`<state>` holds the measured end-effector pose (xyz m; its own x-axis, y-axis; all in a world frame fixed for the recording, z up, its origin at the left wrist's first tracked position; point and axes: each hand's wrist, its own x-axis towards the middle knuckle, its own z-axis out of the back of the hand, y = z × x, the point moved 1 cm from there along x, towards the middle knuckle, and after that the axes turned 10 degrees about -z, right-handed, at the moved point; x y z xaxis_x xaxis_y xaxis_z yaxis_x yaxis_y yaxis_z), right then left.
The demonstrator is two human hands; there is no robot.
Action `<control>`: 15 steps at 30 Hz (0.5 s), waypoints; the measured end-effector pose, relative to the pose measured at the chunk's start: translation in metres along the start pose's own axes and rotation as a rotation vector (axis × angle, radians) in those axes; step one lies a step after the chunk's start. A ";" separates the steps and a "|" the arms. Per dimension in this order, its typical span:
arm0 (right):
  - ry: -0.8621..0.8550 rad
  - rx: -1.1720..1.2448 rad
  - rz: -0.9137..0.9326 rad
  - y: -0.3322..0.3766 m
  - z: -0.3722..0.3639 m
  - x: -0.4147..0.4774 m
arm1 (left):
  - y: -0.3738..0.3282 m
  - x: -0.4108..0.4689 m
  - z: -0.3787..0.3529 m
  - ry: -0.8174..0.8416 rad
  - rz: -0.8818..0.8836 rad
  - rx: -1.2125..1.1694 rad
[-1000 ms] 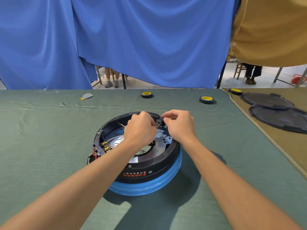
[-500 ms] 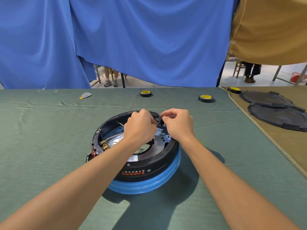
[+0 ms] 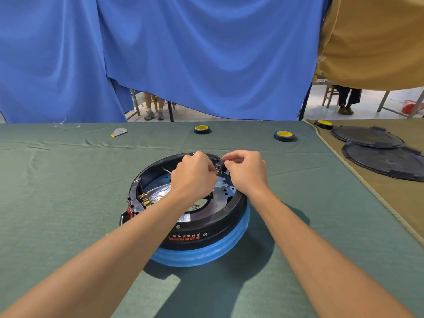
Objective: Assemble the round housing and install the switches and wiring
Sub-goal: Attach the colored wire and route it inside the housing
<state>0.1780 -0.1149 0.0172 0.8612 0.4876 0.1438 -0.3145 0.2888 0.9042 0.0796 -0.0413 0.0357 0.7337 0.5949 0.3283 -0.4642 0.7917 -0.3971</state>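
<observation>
Left hand and right hand, close together, both pinch a small black switch at the far rim of the round housing, which sits mid-desk. Gold-tipped wires are seated at its left edge; this switch looks part-fitted, and the black covers lie well apart, seemingly still to go on

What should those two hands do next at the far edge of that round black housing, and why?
Likely push the small black switch firmly into the far rim of the round housing. The right hand pinches it right at the rim, and the left hand is curled beside it; whether it is seated is hidden.
</observation>
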 end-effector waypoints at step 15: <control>0.002 0.004 -0.001 -0.001 -0.002 0.002 | 0.001 0.000 0.000 -0.003 0.012 0.006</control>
<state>0.1794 -0.1128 0.0154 0.8605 0.4893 0.1419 -0.3119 0.2857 0.9061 0.0788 -0.0410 0.0357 0.7268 0.6048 0.3256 -0.4762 0.7853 -0.3957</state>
